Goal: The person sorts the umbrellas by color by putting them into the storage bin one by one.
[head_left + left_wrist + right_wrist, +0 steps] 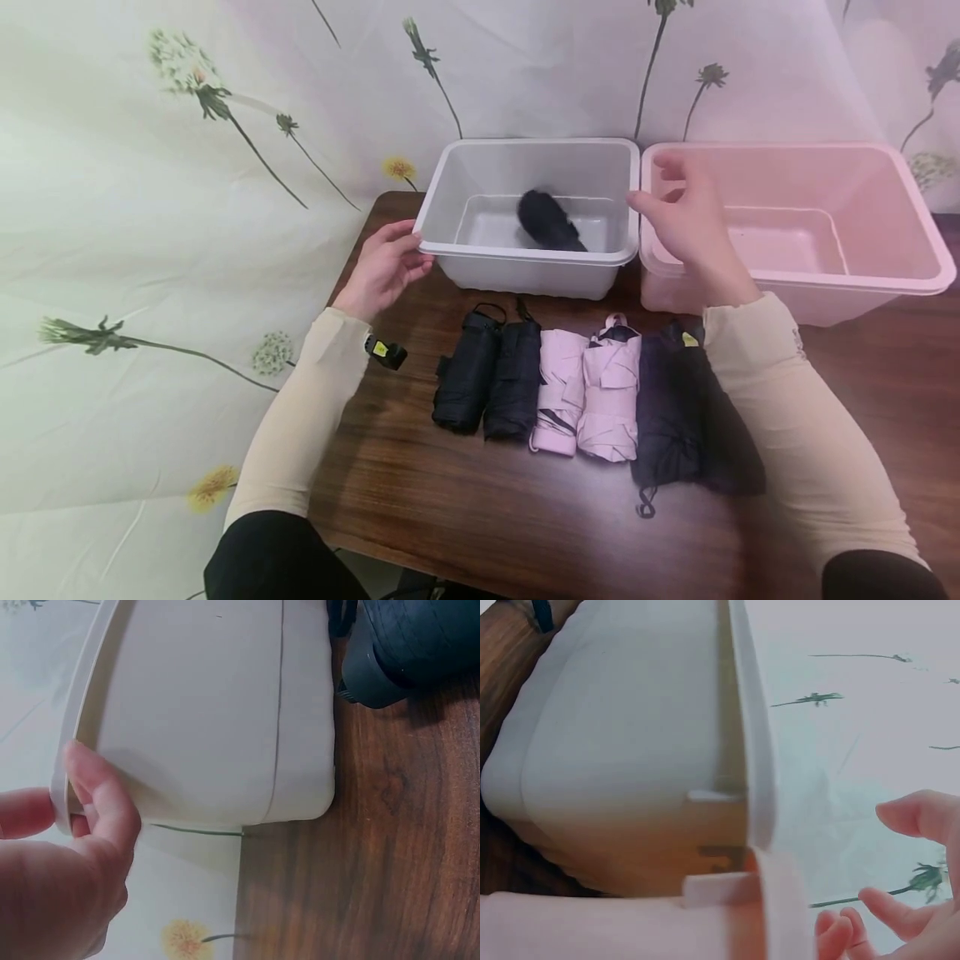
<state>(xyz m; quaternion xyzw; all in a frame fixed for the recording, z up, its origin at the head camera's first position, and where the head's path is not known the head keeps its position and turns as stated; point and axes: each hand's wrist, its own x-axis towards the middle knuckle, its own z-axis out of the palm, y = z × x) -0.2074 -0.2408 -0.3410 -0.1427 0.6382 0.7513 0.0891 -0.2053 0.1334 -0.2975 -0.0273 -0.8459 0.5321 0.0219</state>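
My left hand [386,267] pinches the left rim of a white plastic bin [525,275] between thumb and fingers, as the left wrist view shows. Inside that bin is a folded black umbrella [551,221], slightly blurred and slanting toward the front right. My right hand [690,217] hovers above the adjoining rims of the white bin and a pink bin [825,304], its fingers spread and loosely bent. Nothing is in its grasp; the right wrist view has the fingers [911,814] apart from both rims.
Before the bins lie folded umbrellas in a row: black ones [467,375] at left, pink ones [609,392] in the middle, dark ones [667,417] at right, partly behind my right forearm. A flower-patterned cloth [525,67] hangs behind the wooden table [480,508].
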